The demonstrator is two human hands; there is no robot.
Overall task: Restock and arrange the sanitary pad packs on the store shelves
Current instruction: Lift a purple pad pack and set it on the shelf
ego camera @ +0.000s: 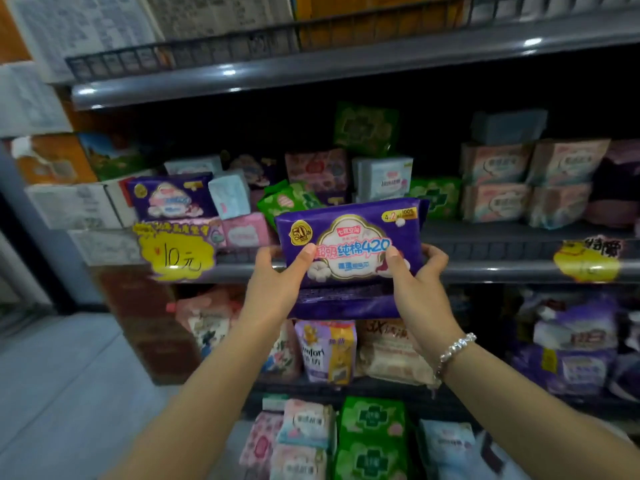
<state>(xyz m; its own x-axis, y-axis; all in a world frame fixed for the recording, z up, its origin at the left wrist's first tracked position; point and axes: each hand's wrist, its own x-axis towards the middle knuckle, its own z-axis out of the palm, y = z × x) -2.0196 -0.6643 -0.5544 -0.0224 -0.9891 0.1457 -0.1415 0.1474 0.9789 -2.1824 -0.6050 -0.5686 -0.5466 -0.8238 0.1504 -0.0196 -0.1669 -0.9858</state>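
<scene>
I hold a purple sanitary pad pack (353, 237) upright in front of the middle shelf (485, 271). My left hand (280, 282) grips its lower left corner, thumb on the front. My right hand (415, 285), with a beaded bracelet on the wrist, grips the lower right corner the same way. A matching purple pack (171, 195) stands on the shelf to the left. Green (287, 202), pink (246, 233) and pale blue (382, 178) packs crowd the shelf behind the held one.
A yellow price sign (180, 252) hangs on the shelf edge at left, another (587, 259) at right. Stacked pink packs (526, 181) fill the right side. Lower shelves hold more packs and a purple refill pouch (325, 351). An upper shelf (346, 64) juts out overhead.
</scene>
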